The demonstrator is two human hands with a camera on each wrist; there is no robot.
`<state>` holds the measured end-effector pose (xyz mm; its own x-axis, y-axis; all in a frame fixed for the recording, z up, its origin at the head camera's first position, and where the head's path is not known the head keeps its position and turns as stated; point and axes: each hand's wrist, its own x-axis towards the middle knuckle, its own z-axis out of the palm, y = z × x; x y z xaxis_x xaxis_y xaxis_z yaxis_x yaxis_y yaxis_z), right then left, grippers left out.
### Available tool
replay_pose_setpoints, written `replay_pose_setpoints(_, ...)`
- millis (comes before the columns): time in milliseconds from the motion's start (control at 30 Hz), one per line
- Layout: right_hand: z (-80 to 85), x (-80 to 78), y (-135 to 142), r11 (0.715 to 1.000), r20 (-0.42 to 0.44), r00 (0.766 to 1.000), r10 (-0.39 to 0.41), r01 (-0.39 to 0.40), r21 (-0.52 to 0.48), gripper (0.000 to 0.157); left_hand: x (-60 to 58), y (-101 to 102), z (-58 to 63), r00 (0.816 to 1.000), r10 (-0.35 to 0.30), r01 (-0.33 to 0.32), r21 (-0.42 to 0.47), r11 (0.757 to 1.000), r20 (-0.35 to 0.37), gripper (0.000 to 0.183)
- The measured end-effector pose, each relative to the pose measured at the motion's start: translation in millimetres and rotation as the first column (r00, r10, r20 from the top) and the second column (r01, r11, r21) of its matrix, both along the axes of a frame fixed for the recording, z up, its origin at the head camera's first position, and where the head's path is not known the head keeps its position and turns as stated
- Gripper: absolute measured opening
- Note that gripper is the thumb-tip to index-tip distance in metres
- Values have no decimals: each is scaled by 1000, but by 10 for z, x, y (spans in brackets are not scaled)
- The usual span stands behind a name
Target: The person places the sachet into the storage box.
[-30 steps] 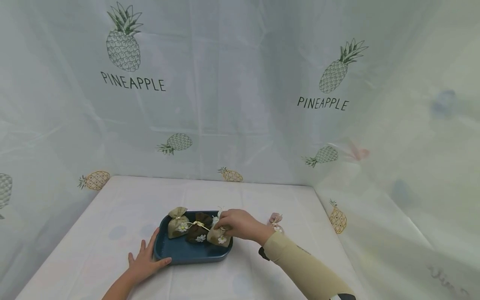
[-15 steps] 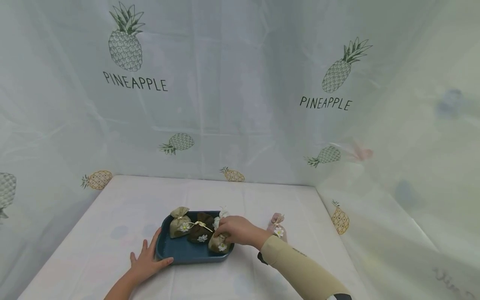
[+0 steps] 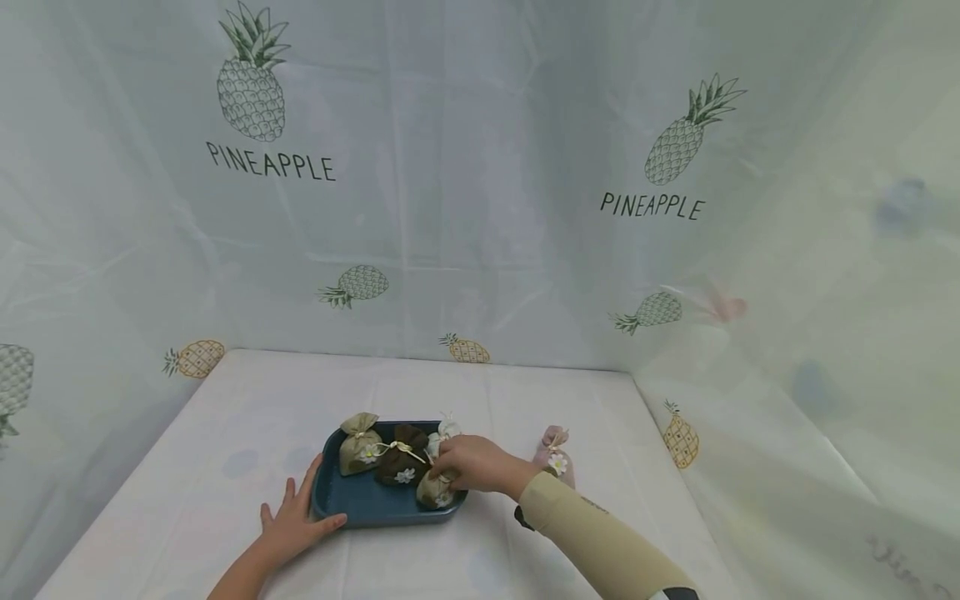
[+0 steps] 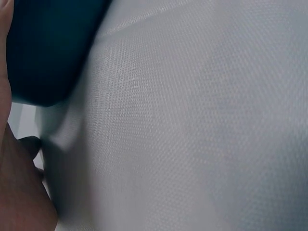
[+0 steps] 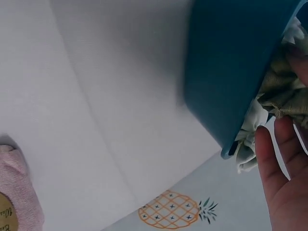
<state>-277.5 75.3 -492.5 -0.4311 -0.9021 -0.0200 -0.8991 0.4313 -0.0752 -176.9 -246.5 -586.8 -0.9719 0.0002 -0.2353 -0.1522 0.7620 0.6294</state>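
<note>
A dark blue tray (image 3: pixel 352 500) stands on the white-covered table, and my left hand (image 3: pixel 288 529) lies against its left end with fingers spread. In the tray's front right corner, my right hand (image 3: pixel 476 462) pinches a small olive-beige cloth pouch (image 3: pixel 433 493) near its gathered neck; the right wrist view shows the bunched cloth (image 5: pixel 284 91) between thumb and fingers. To the left of it are a dark brown pouch (image 3: pixel 397 467) with a cord bow and a beige pouch (image 3: pixel 357 454). Behind my right hand a white pouch (image 3: pixel 448 428) is partly hidden.
A pink pouch (image 3: pixel 553 463) with a white flower sits on the table to the right of the tray, partly behind my right forearm. Pineapple-printed sheets (image 3: pixel 480 208) hang along the table's back and right sides.
My right hand has come down slightly with the olive-beige pouch, which sits lower in the tray corner. The left hand stays at the tray's end. More of the pink pouch shows.
</note>
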Motion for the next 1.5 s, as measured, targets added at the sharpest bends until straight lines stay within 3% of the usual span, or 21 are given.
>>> replay_pose_setpoints(267,43,-15,177,994,38,999,-38,42,-104,32,6,8,28,1000,2,-2,-1,1000,2,117)
replay_pose_setpoints(533,152,10,499,984,95,985,-146,155,-90,38,9,13,63,1000,-2,2,7,1000,11,116)
replay_pose_setpoints(767,55,4,833,958,192,951,-244,267,-104,39,-9,-8,42,1000,-14,14,-2,1000,8,116)
replay_pose_setpoints(1033,11,-18,1172,932,167,928,-333,351,-90,37,-2,1,37,1000,-12,12,-3,1000,9,116)
replay_pose_setpoints(1333,-39,-74,1439,901,188,908,-374,404,-161,33,2,-9,55,1000,-24,24,15,1000,17,116)
replay_pose_setpoints(1500,-81,-91,1530,891,199,896,-397,428,-150,31,-1,-2,51,1000,-17,17,20,1000,21,116)
